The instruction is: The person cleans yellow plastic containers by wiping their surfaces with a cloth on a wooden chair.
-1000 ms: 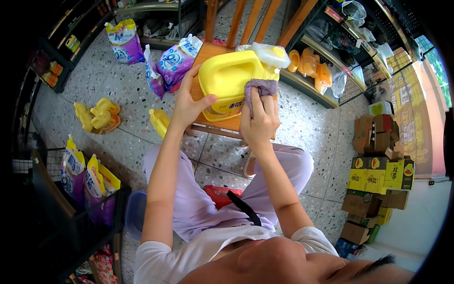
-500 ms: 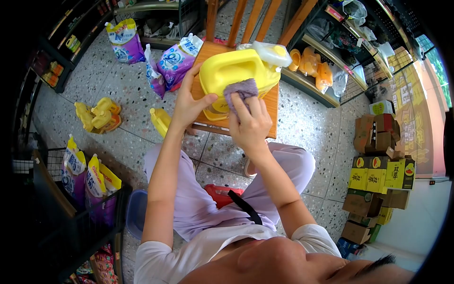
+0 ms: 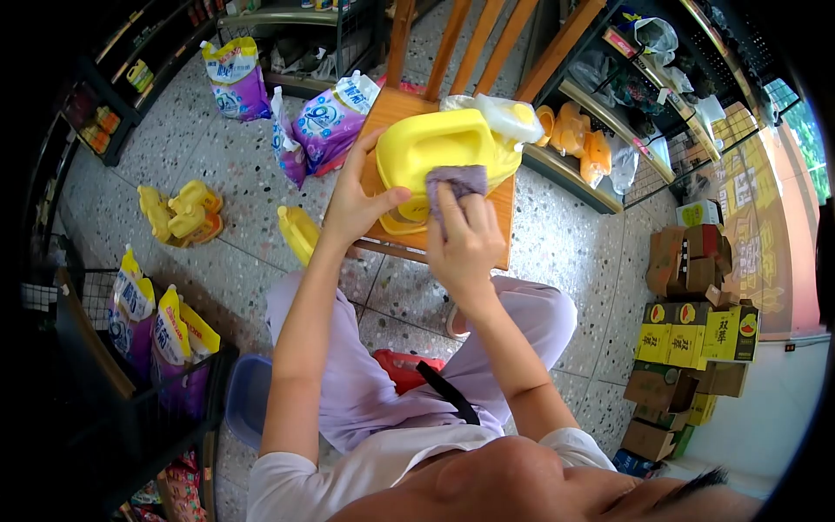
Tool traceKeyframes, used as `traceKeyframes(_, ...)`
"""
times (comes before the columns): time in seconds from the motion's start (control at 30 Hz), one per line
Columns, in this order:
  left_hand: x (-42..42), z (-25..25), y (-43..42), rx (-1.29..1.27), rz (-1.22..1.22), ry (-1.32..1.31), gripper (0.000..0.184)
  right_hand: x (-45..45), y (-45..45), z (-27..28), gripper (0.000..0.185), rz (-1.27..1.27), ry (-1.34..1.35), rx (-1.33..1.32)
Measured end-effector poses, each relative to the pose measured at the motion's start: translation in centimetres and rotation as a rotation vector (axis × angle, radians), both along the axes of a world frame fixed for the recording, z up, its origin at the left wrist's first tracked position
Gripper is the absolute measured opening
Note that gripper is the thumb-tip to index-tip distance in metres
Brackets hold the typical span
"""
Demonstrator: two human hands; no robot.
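On the seat of a wooden chair (image 3: pixel 497 230) rests a yellow jug (image 3: pixel 435 146), between the person's two hands. The left hand (image 3: pixel 358 198) grips its left end, thumb on the near side, the other fingers partly hidden. The right hand (image 3: pixel 465 244) holds a purple cloth (image 3: pixel 458 179) pressed against the jug's near side, fingers bent over the fabric. Left of the chair, purple bags (image 3: pixel 335 120) and a yellow bottle (image 3: pixel 299 233) stand on the floor (image 3: pixel 252 209).
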State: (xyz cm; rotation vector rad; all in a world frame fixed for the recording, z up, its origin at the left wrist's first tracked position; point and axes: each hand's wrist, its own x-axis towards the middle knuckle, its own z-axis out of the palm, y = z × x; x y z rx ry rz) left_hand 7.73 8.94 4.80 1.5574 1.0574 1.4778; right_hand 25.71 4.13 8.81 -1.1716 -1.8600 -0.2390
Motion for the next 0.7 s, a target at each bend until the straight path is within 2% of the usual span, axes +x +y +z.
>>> traceKeyframes(0.13, -0.2, -0.2, 0.1, -0.001, -0.015, -0.014, 0.096, -1.9, -0.6, 0.1, 0.043, 0.054, 0.005, -0.045)
traceKeyframes(0.47, -0.6, -0.2, -0.1, 0.006, -0.056, -0.015, 0.097, 0.7, -0.4, 0.0, 0.039, 0.160, -0.023, -0.061)
traceKeyframes(0.57, -0.8, -0.1, -0.1, 0.012, -0.047, 0.013, 0.093, 1.4, -1.1, -1.1, 0.041, 0.191, 0.026, -0.111)
traceKeyframes(0.7, -0.6, -0.1, -0.3, 0.027, -0.035, 0.025, 0.089, 2.7, -2.0, -2.4, 0.039, 0.215, 0.232, -0.145)
